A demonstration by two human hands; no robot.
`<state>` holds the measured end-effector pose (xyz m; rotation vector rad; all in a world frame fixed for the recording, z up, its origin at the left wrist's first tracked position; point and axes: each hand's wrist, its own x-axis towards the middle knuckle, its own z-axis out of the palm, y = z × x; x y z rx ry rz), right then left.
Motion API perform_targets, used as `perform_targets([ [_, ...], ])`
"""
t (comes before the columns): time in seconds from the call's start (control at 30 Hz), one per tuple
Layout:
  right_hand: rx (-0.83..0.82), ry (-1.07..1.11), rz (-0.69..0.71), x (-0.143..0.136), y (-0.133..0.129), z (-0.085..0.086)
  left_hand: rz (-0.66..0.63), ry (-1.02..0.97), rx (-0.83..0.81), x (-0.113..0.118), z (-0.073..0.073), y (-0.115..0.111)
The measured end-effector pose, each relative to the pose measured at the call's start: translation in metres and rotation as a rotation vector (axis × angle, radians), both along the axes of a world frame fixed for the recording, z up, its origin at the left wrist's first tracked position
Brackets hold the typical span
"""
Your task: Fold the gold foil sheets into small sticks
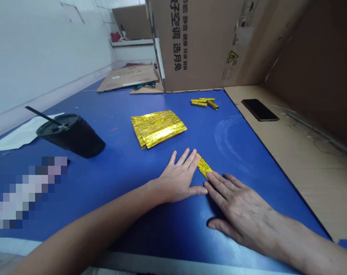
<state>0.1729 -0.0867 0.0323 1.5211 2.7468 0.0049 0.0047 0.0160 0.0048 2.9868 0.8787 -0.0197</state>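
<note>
A narrow strip of gold foil paper (203,166) lies flat on the blue table (167,233). My left hand (180,179) rests beside it with fingers spread, its fingertips touching the strip's far end. From the right, my right hand (233,202) lays its fingertips on the near end, fingers stretched out and thumb apart. Parts of both ends are covered by the fingers. Beyond my hands sits a stack of gold foil sheets (159,128). Farther back, several small folded gold foil pieces (203,102) lie in a loose group.
A dark tumbler with a straw (76,135) stands at the left, near a white sheet (17,133). A phone (259,109) lies on the cardboard (294,152) along the right. A large cardboard box (202,46) rises at the back. Something blurred out (27,194) is at the left.
</note>
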Motion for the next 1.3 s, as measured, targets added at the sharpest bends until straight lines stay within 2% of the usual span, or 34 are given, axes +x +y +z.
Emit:
perform_targets([
  [0.33,-0.037,-0.024,0.018,-0.003,0.000,0.001,0.017,-0.048,0.009,0.002,0.002,-0.003],
  [0.4,-0.022,-0.019,0.015,-0.002,0.000,0.000,-0.052,-0.093,0.030,0.005,0.004,-0.007],
  [0.5,0.018,-0.013,0.014,-0.002,0.000,0.000,-0.220,-0.116,-0.018,0.008,0.005,-0.014],
  [0.57,0.039,-0.006,0.015,-0.002,0.001,0.000,-0.257,-0.103,-0.055,0.009,0.003,-0.015],
  [0.77,0.088,0.004,0.017,0.000,0.002,-0.003,-0.106,-0.024,-0.043,0.004,0.001,-0.002],
  [0.93,0.075,0.016,-0.067,0.010,0.010,-0.003,-0.018,-0.018,0.043,0.000,0.005,-0.003],
  [1.03,0.075,-0.014,-0.132,0.021,0.019,-0.003,-0.047,-0.043,0.091,-0.003,0.005,-0.015],
  [1.17,0.077,-0.052,-0.176,0.033,0.029,-0.006,-0.145,-0.070,0.055,-0.004,0.005,-0.032],
  [1.3,0.056,-0.042,-0.178,0.039,0.032,-0.010,-0.146,-0.075,0.018,-0.002,0.005,-0.038],
])
